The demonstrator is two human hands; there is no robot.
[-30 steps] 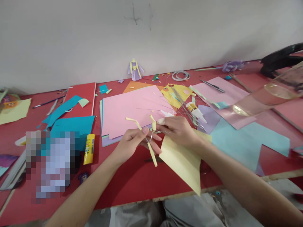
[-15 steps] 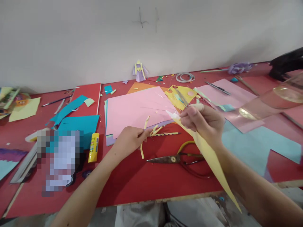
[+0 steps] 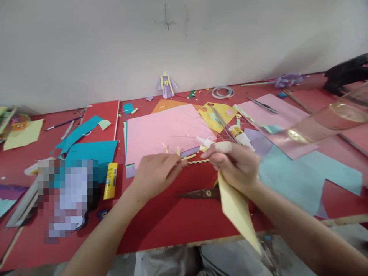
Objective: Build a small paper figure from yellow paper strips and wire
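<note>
My left hand (image 3: 156,172) is closed in a pinch over the table, with thin pale-yellow paper strips (image 3: 188,157) sticking out around its fingertips. Close to its right, my right hand (image 3: 234,165) is closed on a pale-yellow paper sheet (image 3: 237,209), which hangs down toward the table's front edge. Partly covered by that sheet, the dark scissors (image 3: 198,193) lie on the red tabletop. A striped pencil (image 3: 198,162) rests behind the fingertips. Just beyond my right hand is a glue bottle (image 3: 240,134) with a yellow label, beside a slim grey metal tool (image 3: 222,124).
A pink paper stack (image 3: 161,128) lies ahead. A yellow glue stick (image 3: 110,181) and teal paper (image 3: 92,153) are at left. A small paper doll (image 3: 166,85) leans against the wall. At right are light-blue paper (image 3: 293,180), a cutter knife (image 3: 263,104) and a transparent bottle (image 3: 324,119).
My right hand has come left and down toward my left hand, swinging the yellow sheet with it over the scissor handles. The glue bottle has come into view behind it.
</note>
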